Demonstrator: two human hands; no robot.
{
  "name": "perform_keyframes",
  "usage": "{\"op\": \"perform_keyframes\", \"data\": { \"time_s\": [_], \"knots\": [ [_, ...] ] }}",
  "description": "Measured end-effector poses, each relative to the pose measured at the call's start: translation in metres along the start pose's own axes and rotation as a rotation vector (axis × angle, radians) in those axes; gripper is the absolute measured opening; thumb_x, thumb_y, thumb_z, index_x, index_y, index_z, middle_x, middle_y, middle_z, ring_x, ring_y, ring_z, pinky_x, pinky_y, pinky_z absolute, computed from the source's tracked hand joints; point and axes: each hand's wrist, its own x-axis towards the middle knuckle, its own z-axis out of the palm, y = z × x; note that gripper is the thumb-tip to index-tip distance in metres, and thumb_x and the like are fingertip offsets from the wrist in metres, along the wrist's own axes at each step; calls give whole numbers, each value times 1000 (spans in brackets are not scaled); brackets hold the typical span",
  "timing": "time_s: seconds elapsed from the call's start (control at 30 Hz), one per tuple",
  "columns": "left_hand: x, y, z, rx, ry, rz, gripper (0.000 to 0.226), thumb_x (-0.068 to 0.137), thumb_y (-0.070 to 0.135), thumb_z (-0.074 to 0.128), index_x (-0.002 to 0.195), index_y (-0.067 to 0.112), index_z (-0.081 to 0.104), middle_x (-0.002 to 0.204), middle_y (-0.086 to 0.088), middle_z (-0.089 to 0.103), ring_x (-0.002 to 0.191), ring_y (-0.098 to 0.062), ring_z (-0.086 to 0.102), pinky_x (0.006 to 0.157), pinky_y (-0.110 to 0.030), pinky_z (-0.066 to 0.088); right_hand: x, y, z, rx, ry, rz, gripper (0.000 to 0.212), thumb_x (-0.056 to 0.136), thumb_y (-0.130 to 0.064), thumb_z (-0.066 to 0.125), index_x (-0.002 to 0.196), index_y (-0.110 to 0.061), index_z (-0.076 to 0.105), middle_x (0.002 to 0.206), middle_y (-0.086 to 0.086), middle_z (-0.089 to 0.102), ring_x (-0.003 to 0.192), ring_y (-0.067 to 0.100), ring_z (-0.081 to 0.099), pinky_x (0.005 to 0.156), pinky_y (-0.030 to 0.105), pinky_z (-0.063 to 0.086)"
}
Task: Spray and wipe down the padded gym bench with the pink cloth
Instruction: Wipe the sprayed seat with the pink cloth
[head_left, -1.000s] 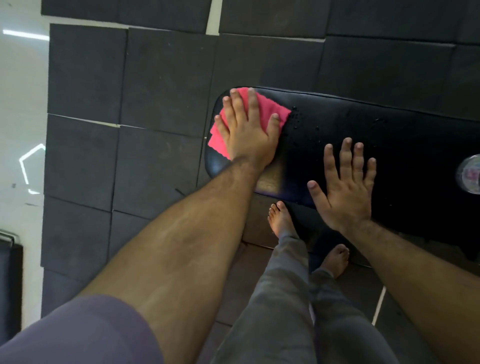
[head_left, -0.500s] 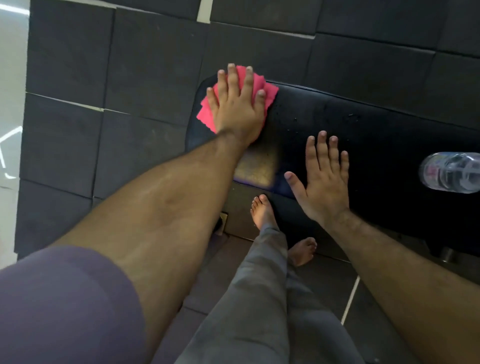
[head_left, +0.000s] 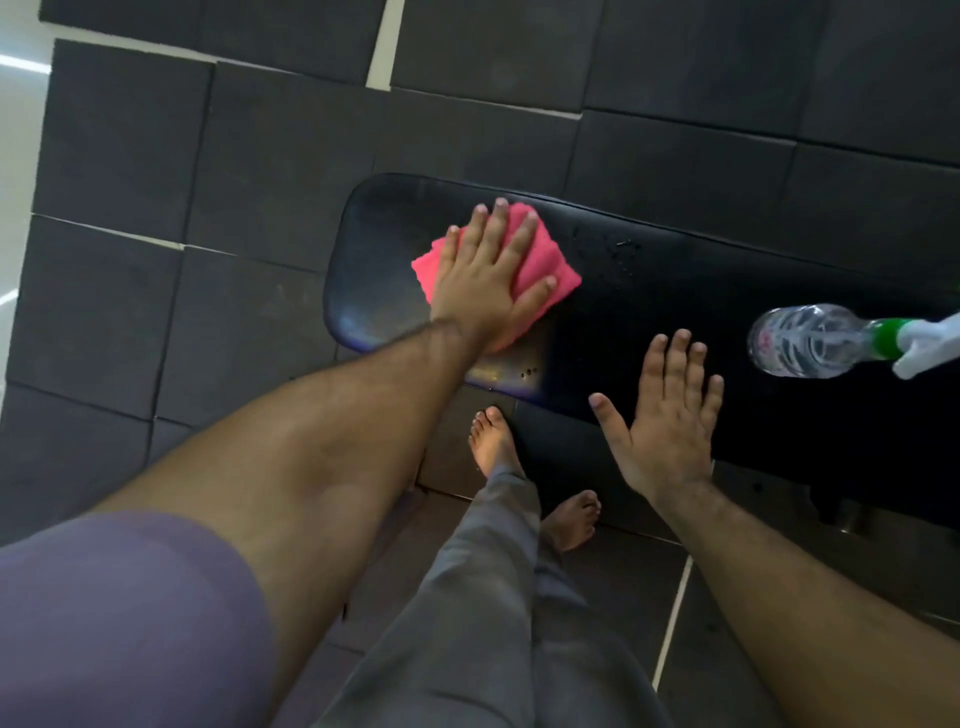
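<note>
The black padded bench (head_left: 675, 301) runs from the middle to the right edge of the head view. My left hand (head_left: 488, 275) lies flat, fingers spread, pressing the folded pink cloth (head_left: 540, 260) onto the bench's left end. My right hand (head_left: 670, 421) rests open and flat on the near edge of the pad, holding nothing. A clear spray bottle (head_left: 810, 340) with a green collar and white trigger lies on its side on the bench at the right. Small droplets (head_left: 618, 249) sit on the pad just right of the cloth.
Dark square floor mats (head_left: 260, 171) surround the bench, with pale floor at the far left. My bare feet (head_left: 493, 441) and grey trouser legs stand close under the bench's near edge. A dull smeared patch (head_left: 498, 369) shows on the pad below my left hand.
My left hand has slid the pink cloth from the bench's left tip rightward along the pad. The view has shifted, bringing the whole spray bottle into sight. My right hand stays planted.
</note>
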Motion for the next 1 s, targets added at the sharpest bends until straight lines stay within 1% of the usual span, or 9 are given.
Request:
{"op": "perform_keyframes", "data": {
  "time_s": [0.1,0.17,0.33,0.43,0.53,0.63,0.8,0.9,1.0],
  "knots": [
    [27,45,-1,-65,37,-165,84,105,75,29,176,32,19,186,-8,6,171,-35,2,136,-56,-2,-4,9,1,81,-3,-45,105,95,-82,14,170,-12,-7,178,8,-19,163,24,-22,132,53,-12],
    [35,73,2,-61,22,-93,81,106,73,29,176,33,20,186,-7,6,171,-35,0,136,-58,-2,-8,13,2,142,27,-68,103,97,-80,16,171,-11,-4,179,8,-16,164,23,-19,132,52,-10],
    [-20,87,32,186,-84,570,84,106,72,28,177,29,15,185,-11,9,170,-42,1,136,-63,3,-22,21,3,196,82,-82,108,96,-84,13,170,-6,3,179,13,-8,165,26,-13,134,50,-5],
    [-54,24,42,267,-75,726,84,108,72,31,176,31,4,184,-7,4,170,-39,0,137,-60,2,-31,31,4,175,25,-62,109,95,-86,11,170,-7,0,179,12,-13,165,25,-17,134,47,-7],
    [-63,-29,32,270,-45,612,89,106,74,35,174,36,-10,182,-7,5,170,-38,10,136,-60,11,-38,46,7,97,-2,-77,107,96,-84,12,170,-9,-3,178,11,-16,164,26,-18,133,46,-7],
    [-45,-4,26,177,7,365,88,104,79,25,169,43,-22,185,-11,6,171,-37,7,136,-61,8,-35,59,5,59,7,-95,107,96,-84,10,170,-8,-3,178,12,-16,164,26,-16,134,47,-5],
    [-40,111,46,-52,137,-199,88,106,71,36,178,24,15,185,-12,7,171,-39,1,136,-59,-2,-45,71,11,134,117,2,106,98,-83,12,170,-6,0,179,14,-12,165,29,-13,133,50,-6],
    [-74,127,63,37,68,55,86,106,69,39,178,26,16,186,-10,6,171,-40,2,135,-62,-1,-54,80,15,121,157,88,106,98,-82,13,170,-4,3,179,16,-8,166,32,-9,133,54,-4],
    [-94,77,61,122,-44,346,84,110,68,42,176,28,10,185,-6,6,171,-35,2,135,-62,5,-60,93,17,87,82,104,107,96,-85,7,170,-9,-2,179,13,-12,165,29,-14,132,56,-4]
  ]
}}
